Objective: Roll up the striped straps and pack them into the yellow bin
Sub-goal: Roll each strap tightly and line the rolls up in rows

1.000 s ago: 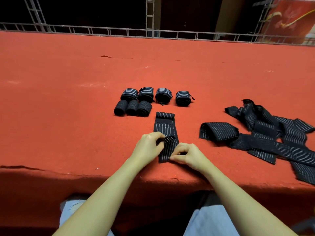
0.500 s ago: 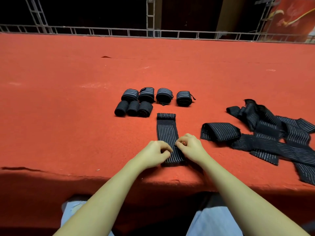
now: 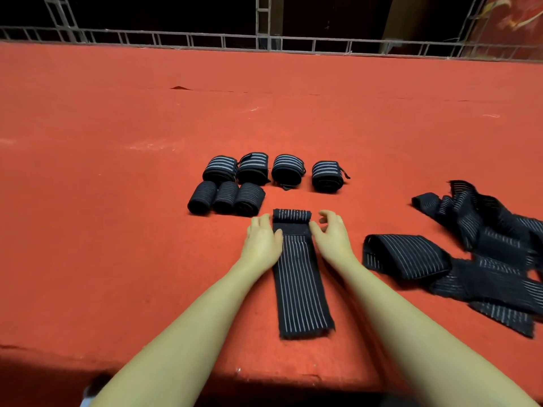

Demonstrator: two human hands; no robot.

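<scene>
Head view: striped strap (image 3: pixel 298 277) lies flat, running from the red table's (image 3: pixel 117 230) near edge toward mid-table, far end folded over. Left hand (image 3: pixel 262 245) and right hand (image 3: pixel 332 237) flank that fold, fingers loosely bent, touching the strap's sides, clamping nothing. To roll well: keep edges aligned, firm even tension. Yellow bin not visible.

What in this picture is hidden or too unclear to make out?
- Yellow bin: nowhere in the head view.
- Loose pile of straps: cut off by the right edge and tangled, so they cannot be counted.
- Left hand and right hand: their palms face down beside the flat strap, so contact underneath is hidden.
- Rolled straps: their fastenings are too small to see.
</scene>
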